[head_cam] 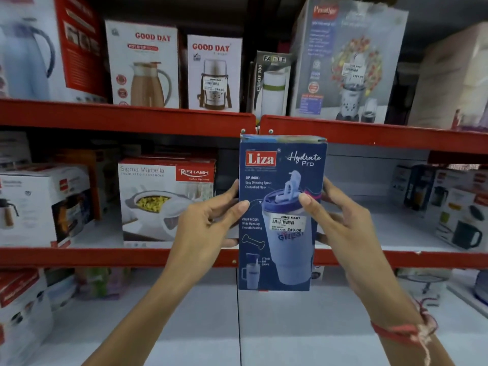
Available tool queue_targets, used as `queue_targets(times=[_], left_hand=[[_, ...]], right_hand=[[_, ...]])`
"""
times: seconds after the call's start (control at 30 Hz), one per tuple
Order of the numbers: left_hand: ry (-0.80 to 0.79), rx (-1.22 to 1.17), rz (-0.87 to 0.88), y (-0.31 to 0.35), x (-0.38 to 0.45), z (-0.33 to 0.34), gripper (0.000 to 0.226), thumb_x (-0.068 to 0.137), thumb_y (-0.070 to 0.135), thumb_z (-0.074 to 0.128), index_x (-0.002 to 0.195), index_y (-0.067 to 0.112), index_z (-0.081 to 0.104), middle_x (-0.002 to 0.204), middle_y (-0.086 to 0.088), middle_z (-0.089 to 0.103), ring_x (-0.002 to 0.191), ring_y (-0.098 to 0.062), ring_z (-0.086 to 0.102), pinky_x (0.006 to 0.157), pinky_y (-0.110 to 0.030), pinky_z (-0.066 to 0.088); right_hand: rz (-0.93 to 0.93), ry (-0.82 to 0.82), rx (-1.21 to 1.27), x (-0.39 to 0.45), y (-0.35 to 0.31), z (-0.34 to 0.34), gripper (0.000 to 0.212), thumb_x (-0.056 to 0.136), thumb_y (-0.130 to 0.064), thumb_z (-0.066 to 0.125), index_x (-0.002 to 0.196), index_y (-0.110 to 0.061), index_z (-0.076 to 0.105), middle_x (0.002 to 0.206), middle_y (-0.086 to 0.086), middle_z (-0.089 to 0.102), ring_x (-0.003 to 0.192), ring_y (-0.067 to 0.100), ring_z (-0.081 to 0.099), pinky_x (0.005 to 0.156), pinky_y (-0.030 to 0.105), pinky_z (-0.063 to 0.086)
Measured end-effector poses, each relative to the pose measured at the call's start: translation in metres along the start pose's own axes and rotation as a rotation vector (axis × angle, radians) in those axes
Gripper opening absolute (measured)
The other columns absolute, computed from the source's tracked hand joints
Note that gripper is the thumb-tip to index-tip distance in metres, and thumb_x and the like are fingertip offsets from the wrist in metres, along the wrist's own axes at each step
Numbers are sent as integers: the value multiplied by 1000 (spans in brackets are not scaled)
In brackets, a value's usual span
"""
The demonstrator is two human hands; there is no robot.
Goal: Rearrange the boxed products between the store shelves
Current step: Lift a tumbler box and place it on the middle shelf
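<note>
A tall blue Liza Hydrate Pro box [280,180] with a tumbler picture and a price sticker is held upright in the air in front of the middle shelf [396,257]. My left hand [208,223] grips its left edge, thumb on the front face. My right hand [343,220] grips its right edge, thumb on the front near the lid picture. The box covers part of the shelf joint behind it.
The top shelf [126,117] carries two Good Day boxes [144,64], a Fable box [272,83] and a Prestige mixer box [346,62]. A Rishabh casserole box [163,202] stands left of my hands. Kettle boxes [454,207] stand at the right; bare shelf lies behind the held box.
</note>
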State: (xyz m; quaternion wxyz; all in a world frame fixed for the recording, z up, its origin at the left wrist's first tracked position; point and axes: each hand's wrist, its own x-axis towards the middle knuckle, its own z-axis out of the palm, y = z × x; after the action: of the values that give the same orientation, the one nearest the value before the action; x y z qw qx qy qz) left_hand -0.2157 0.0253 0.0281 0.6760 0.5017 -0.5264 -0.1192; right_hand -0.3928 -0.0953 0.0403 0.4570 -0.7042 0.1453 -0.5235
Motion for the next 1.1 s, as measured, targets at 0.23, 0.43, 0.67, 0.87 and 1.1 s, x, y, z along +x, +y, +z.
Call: queue_targets(times=[0.23,0.43,0.67,0.87,1.1], left_hand=[[22,-10,-32,-8,5,4,44,79,36,63,122,41,57,109,20,71,99,-3,68,57,-25,60],[33,-18,-28,-33,38,18,43,86,24,62,128,33,55,99,28,71,98,-4,69,62,-29,62],[67,-20,-54,-84,63,31,46,86,18,63,131,25,53,106,23,69,104,-4,66,74,-33,62],[105,83,-64,-105,99,42,44,88,18,61,131,22,53,113,13,65,98,-4,66,73,-36,62],[130,148,-143,-134,124,50,42,90,16,60,131,13,53,111,1,66,95,-10,64,71,-34,60]], right_hand=[[30,-13,51,10,18,-1,55,79,-37,69,133,-36,57,109,-25,72,86,-4,72,54,15,56],[80,-19,45,50,50,-7,55,85,-28,68,137,-32,53,98,-27,74,90,-3,72,58,20,59],[129,-19,64,75,101,-15,55,84,-19,70,136,-27,55,109,-19,75,95,3,72,62,22,60],[168,26,47,104,124,-15,50,88,-22,67,136,-21,56,127,0,67,105,15,68,74,36,62],[244,26,-53,126,151,-11,47,90,-25,63,136,-16,55,128,9,66,111,27,64,82,51,59]])
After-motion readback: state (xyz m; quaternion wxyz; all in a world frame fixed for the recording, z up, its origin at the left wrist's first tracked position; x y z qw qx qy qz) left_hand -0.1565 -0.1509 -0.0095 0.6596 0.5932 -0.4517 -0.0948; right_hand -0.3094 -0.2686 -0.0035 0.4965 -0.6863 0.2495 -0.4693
